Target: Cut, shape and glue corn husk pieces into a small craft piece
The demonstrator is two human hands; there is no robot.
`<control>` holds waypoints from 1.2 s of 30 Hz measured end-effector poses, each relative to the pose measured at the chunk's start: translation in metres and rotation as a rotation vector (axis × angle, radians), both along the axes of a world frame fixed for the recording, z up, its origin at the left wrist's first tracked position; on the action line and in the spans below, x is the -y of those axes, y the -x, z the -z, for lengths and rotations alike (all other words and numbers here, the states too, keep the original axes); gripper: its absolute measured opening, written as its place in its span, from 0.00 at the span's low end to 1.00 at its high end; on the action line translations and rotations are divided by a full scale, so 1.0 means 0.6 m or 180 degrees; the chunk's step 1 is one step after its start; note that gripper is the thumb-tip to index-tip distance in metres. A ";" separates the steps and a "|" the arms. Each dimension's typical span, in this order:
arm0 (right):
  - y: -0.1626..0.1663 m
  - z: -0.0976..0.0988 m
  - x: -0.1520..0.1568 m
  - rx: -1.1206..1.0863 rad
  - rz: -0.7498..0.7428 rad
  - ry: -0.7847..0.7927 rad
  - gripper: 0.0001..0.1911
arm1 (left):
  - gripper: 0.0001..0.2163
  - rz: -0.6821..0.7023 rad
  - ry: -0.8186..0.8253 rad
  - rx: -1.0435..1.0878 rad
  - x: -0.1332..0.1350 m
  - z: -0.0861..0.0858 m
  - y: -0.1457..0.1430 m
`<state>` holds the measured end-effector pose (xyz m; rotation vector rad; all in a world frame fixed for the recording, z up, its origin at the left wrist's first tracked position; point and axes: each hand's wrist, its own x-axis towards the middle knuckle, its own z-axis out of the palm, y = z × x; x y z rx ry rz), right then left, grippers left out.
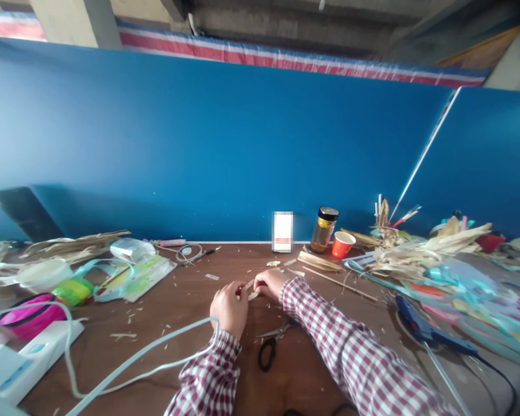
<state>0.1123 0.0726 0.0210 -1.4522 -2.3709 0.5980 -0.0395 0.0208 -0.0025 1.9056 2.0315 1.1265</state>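
My left hand [230, 309] and my right hand [268, 283] meet over the middle of the table, fingertips close together. Between them is a small pale strip [252, 293] that looks like dried husk, with the fingers of both hands pinching it. Part of the strip is hidden by the fingers. Just below the hands, scissors [267, 352] with black handles lie on the table, partly under my right sleeve. A white cable [156, 341] loops across my left wrist.
Dried husk pieces [320, 261], a lidded jar [325, 230] and a red paper cup [343, 245] stand or lie beyond my right hand. A blue glue gun [433, 329] and ribbons [472, 300] are at right. A white power strip [39, 358] and pink pouch [32, 318] are at left.
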 end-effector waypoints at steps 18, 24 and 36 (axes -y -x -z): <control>0.032 0.011 0.003 -0.0183 0.0279 -0.0321 0.07 | 0.11 -0.0003 0.0750 -0.1062 0.000 0.001 -0.004; 0.014 -0.012 0.063 -0.0294 0.0127 -0.0322 0.07 | 0.11 0.0135 0.0619 -0.1114 -0.008 0.010 0.003; -0.112 -0.076 0.286 -0.0928 -0.0224 -0.0369 0.06 | 0.14 0.0174 -0.0054 -0.1265 -0.021 0.022 0.022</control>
